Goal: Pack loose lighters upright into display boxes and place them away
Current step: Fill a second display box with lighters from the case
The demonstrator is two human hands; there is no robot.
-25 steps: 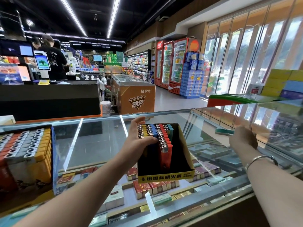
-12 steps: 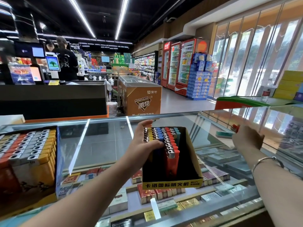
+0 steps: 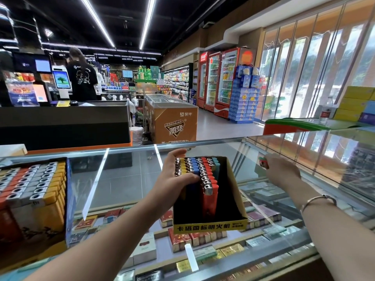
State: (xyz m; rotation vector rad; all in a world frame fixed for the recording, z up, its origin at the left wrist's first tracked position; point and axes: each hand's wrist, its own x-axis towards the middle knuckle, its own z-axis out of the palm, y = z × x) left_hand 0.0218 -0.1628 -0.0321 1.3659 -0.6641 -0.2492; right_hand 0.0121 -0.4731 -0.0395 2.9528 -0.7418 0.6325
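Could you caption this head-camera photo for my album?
Left hand steadies the lighter box; right hand holds a red lighter.

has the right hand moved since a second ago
Yes: the right hand has drawn in toward the display box, now holding a red lighter.

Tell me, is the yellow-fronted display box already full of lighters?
No, the display box holds lighters only in its left and far part, and its right side is dark and empty.
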